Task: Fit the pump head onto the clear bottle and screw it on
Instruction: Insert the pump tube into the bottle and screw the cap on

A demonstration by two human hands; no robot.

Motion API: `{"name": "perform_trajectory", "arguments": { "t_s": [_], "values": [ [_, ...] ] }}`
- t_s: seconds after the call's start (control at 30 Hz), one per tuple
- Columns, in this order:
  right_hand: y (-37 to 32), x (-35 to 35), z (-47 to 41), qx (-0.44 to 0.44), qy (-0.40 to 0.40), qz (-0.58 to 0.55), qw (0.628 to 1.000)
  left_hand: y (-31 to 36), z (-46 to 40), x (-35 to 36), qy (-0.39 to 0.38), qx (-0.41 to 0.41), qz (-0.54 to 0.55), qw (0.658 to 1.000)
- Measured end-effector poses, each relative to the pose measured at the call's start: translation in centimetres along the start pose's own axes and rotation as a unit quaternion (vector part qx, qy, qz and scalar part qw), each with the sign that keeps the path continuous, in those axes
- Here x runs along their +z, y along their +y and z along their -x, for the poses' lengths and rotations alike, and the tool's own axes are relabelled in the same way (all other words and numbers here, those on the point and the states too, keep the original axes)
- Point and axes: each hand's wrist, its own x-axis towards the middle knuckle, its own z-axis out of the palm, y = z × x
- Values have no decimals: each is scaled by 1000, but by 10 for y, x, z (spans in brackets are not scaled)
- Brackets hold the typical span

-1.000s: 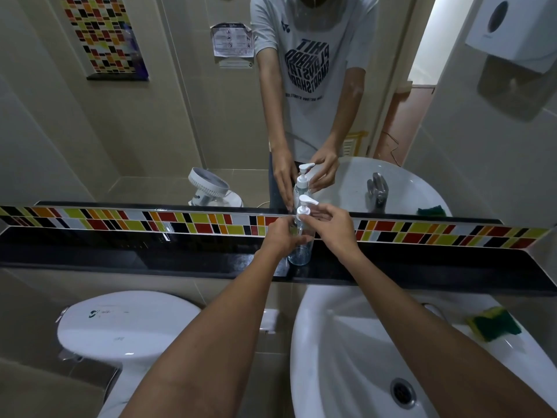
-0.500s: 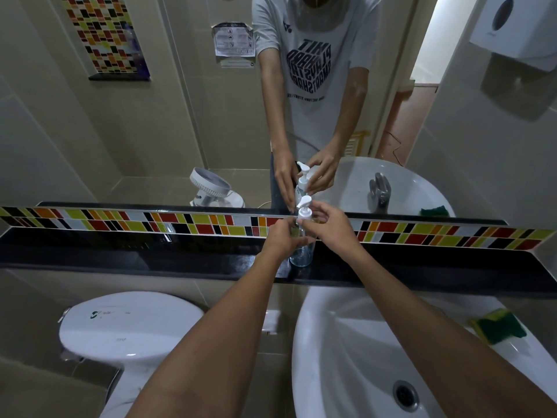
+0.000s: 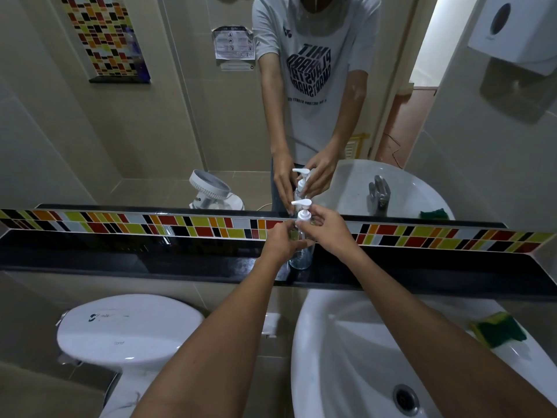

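Sink: nearest, white, under the right forearm; a green sponge lies on its right rim, well clear of the work.
Toilet: lid down, lower left, no part in the step.
Shelf: black and glossy, between the sink and the mirror; it carries the bottle.
Bottle: clear, upright, its base on the shelf, about mid-frame.
Left hand: wrapped round the bottle's upper body from the left, fingers closed on it; its job is to stop the bottle turning.
Right hand: fingertips pinch the collar of the pump from the right.
Pump: white, seated on the bottle's neck, nozzle pointing left; whether the thread has caught cannot be told from here.
Step in hand: likely turning the collar down onto the neck.
Doing it well: keep the pump stem straight above the neck so the thread does not cross; turn the collar only, not the nozzle; hold the bottle firmly but without squeezing the thin wall; stop when the collar goes snug.
Risk: on the glossy shelf the base may slip or tip if the left hand slackens.
Tiles: coloured strip just behind the bottle.
Mirror: farthest; it shows the same two hands on the bottle from the other side.
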Motion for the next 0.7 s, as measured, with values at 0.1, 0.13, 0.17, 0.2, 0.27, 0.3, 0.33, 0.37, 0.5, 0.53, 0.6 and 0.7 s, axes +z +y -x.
{"name": "perform_trajectory", "arguments": {
  "t_s": [0.1,0.13,0.17,0.2,0.27,0.3,0.33,0.37,0.5,0.53,0.6,0.7],
  "values": [
    [5,2,-1,7,16,-10,1000,1,0,3,6,-4,1,1000],
    [5,2,-1,7,25,-6,1000,2,1,3,7,-6,0,1000],
    [4,1,-2,5,32,-4,999,2,2,3,7,-6,-1,1000],
    [3,1,-3,6,39,-3,999,2,2,3,10,-4,-3,1000],
    [0,3,-5,12,56,3,998,1,2,4,19,0,-6,1000],
    [-1,5,-6,14,67,14,998,0,2,5,24,1,-7,1000],
    [-2,7,-6,14,78,26,997,0,2,6,30,3,-13,999],
    [-2,8,-7,15,87,34,996,0,2,6,35,6,-18,999],
    [-2,13,-7,9,114,38,993,0,4,7,50,15,-26,998],
    [-2,14,-6,5,121,38,992,-1,3,8,51,13,-27,998],
    [-1,15,-5,2,130,32,991,-1,3,8,49,9,-24,998],
    [1,14,-4,-1,126,31,992,-1,1,7,36,2,-10,999]
  ]
}}
